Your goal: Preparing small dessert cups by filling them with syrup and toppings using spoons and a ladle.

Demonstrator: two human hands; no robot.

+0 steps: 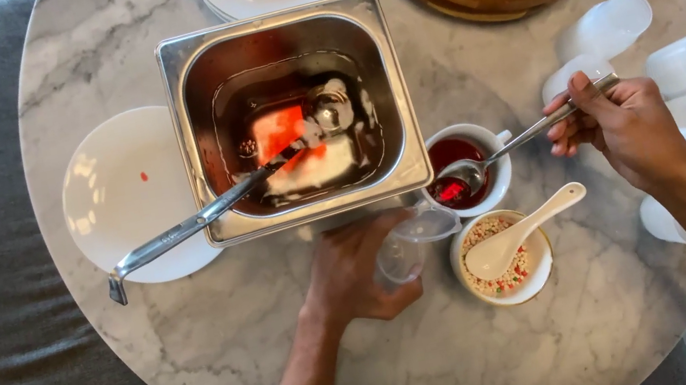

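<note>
Round veined marble table (200, 340), steel pan (385, 82)

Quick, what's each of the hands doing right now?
Left hand: closed around a clear plastic cup.
Right hand: closed on a metal spoon dipped in the red liquid cup.

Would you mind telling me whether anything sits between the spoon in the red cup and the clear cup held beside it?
Nothing visible does. The spoon rests in the red cup, and the clear cup in the left hand tilts just below it.
</note>
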